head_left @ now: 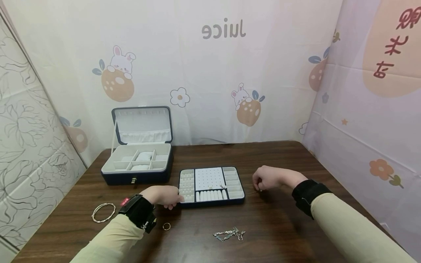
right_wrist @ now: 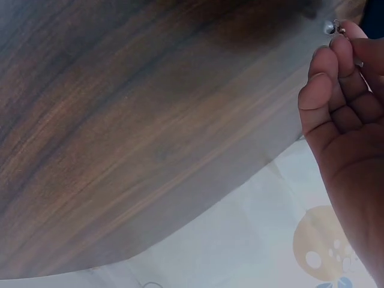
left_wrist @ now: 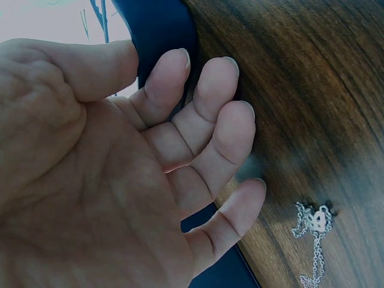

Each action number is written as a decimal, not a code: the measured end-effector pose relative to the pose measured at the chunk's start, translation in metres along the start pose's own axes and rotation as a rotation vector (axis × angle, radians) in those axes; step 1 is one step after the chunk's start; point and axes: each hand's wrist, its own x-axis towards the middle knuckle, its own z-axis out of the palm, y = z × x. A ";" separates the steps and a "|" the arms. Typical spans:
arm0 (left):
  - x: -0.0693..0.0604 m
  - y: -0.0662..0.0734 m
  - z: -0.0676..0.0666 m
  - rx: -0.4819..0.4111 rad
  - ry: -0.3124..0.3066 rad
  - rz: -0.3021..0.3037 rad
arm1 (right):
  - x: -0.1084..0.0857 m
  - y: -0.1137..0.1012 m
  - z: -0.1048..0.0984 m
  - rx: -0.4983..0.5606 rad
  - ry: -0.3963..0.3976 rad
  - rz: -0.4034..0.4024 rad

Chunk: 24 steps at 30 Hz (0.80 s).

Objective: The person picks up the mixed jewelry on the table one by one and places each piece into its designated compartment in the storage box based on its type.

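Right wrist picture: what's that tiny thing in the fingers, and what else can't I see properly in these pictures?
- Trinket: right wrist view; too small, and partly covered by the right hand's fingertips.
- Chain: left wrist view; the bottom edge cuts it off.
- Tray: left wrist view; the left hand covers part, the top edge cuts more.
- Shiny bit on the tray: head view; too small.

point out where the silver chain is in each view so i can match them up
Head: the silver chain is low, just right of center, on the table in front of the tray.
Left wrist: the chain is at lower right, to the right of the left hand.
Right wrist: not in it.
Shared landmark: the table's brown wood grain shows in all three.
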 end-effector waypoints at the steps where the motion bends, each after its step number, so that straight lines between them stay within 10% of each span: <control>1: 0.000 0.000 0.000 -0.001 -0.001 0.001 | 0.000 0.000 -0.001 0.002 0.002 0.005; 24: 0.000 0.000 0.000 -0.008 -0.005 0.006 | 0.004 -0.004 -0.013 0.002 0.158 -0.083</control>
